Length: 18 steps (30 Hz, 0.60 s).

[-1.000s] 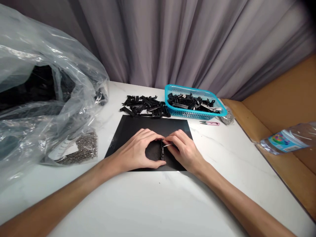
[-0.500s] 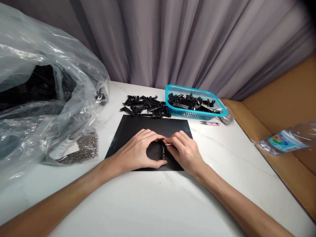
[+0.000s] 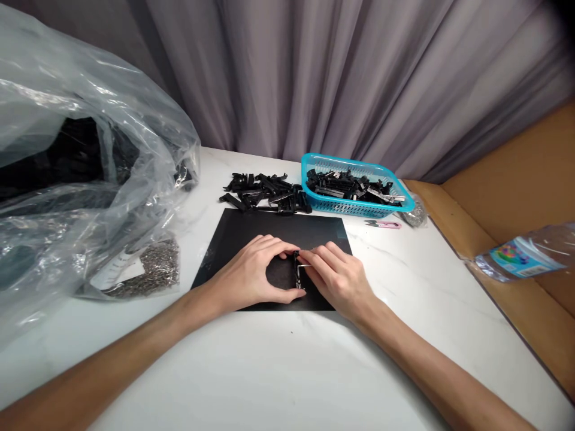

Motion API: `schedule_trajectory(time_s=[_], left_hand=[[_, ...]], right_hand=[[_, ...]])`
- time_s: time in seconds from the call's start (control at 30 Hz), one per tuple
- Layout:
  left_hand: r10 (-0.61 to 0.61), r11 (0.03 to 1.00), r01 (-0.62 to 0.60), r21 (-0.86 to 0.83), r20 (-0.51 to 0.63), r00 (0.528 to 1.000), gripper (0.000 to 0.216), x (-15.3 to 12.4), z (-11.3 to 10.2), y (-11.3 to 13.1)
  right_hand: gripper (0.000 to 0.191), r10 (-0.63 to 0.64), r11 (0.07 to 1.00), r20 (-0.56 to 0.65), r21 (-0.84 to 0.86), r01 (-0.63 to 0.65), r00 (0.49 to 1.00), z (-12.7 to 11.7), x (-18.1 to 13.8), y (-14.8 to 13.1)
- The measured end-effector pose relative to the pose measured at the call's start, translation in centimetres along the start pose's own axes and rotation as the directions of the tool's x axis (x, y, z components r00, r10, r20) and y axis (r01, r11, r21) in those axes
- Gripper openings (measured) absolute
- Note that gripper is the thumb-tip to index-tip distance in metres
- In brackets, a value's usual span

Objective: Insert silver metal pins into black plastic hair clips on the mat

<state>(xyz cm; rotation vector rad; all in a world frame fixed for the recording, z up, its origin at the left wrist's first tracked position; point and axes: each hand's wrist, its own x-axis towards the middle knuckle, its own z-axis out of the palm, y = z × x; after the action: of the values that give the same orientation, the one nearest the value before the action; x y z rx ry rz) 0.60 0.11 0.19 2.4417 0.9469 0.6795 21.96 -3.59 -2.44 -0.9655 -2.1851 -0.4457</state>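
Note:
My left hand (image 3: 256, 272) grips a narrow black plastic part (image 3: 296, 275) by its two ends, the thumb at the near end and the fingers at the far end. The part has shiny metal along it and is held over a black mat (image 3: 242, 227). My right hand (image 3: 339, 275) is closed at the far right side of the part. From its fingers a thin silvery metal piece (image 3: 304, 266) sticks out leftward and meets the part. The rest of that piece is hidden by the fingers, so its kind is unclear.
Behind the mat lies a pile of black parts (image 3: 265, 193), beside a blue basket (image 3: 359, 211) of similar pieces. Pink thread snips (image 3: 384, 224) lie at the right. At the left are a large clear bag (image 3: 148, 114) and a bag of small metal pieces (image 3: 157, 266). A plastic bottle (image 3: 516, 257) is far right.
My right hand has shifted slightly to the right, and more of the thin metal piece shows at the part. My left hand keeps its hold almost unmoved.

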Motion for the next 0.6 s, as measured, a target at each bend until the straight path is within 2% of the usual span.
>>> schedule_trajectory(time_s=[0.23,0.6], left_hand=[[0.018,1.0,-0.018,0.006,-0.009,1.0,0.058,-0.04,0.14,0.0],[0.017,1.0,-0.017,0.01,-0.007,1.0,0.059,-0.02,0.31,-0.23]], right_hand=[[0.011,0.101,0.995,0.033,0.01,-0.101,0.994,0.44,-0.42,0.24],[0.015,0.052,0.999,-0.005,-0.005,-0.052,0.999,0.23,-0.35,0.03]])
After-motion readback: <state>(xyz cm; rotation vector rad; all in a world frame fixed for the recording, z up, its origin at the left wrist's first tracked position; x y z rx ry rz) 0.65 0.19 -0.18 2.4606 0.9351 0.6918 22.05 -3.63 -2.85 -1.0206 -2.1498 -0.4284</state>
